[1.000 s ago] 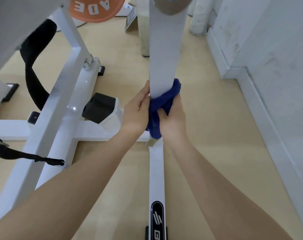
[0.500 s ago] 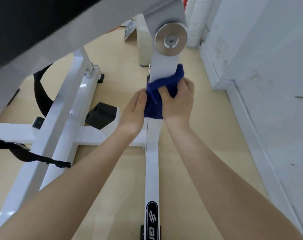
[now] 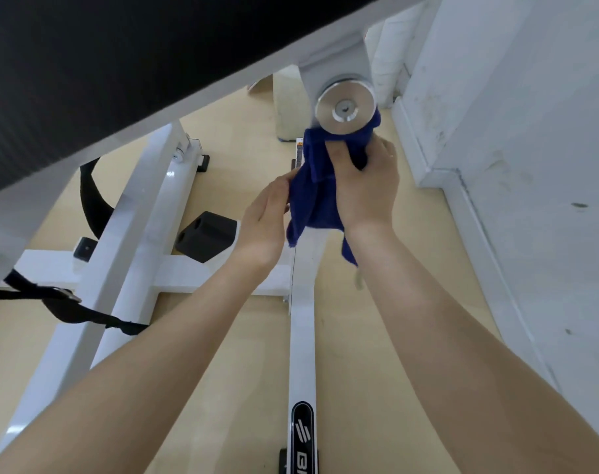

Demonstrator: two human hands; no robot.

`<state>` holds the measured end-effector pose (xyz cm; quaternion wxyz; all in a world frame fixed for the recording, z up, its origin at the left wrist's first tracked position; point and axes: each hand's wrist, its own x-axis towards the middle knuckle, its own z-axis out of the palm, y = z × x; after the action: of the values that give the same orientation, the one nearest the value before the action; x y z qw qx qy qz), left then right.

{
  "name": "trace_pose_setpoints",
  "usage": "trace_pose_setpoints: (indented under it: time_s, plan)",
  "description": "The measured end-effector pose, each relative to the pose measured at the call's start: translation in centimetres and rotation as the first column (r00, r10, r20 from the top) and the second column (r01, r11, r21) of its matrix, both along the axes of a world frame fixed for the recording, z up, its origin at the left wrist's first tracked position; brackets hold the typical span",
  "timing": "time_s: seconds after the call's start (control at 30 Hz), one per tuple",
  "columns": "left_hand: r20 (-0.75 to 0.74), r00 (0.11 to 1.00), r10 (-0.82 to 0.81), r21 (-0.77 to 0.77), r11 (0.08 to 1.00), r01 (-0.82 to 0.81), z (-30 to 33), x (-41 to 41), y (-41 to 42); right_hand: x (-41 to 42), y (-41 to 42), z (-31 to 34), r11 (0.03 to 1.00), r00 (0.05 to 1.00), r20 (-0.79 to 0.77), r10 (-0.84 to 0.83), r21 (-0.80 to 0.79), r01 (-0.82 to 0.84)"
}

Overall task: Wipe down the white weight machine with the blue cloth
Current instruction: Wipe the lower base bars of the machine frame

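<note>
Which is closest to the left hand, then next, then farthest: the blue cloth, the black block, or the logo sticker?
1. Blue cloth, touching the left hand on its right.
2. Black block, to its left on the frame.
3. Logo sticker, far below on the bar.

A pale wooden floor (image 3: 376, 336) met a scuffed white wall (image 3: 530, 131) on the right, with a white baseboard (image 3: 476, 213) along its foot.

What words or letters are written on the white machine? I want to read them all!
"B": white letter, cut off by the picture's edge, on the black badge on the white floor bar, under a striped logo.
Small sticker beside the blue cloth: too small to read.
</note>
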<state>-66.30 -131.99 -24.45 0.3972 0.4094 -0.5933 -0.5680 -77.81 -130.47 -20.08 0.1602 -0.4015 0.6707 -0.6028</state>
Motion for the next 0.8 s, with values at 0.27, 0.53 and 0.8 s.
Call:
trace_pose_setpoints:
  time_s: [0.27, 0.53, 0.8]
  plan:
    - [0.053, 0.997, -0.055, -0.081, 0.995, 0.059, -0.5, 0.1, 0.2, -0.6, 1.0, -5.5, 0.92, 0.999, -0.03, 0.044, 0.391, -0.028]
    - [0.003, 1.0, -0.008, 0.025, 1.0, 0.008, 0.0, -0.1, 1.0, 0.2, 0.5, 0.2, 0.997, 0.995, -0.076, -0.061, 0.042, 0.064]
    - [0.024, 0.996, -0.082, -0.045, 0.995, 0.083, -0.6, -0.1, 0.8, 0.2, 1.3, -7.2, 0.784, 0.984, -0.18, 0.011, 0.612, 0.103]
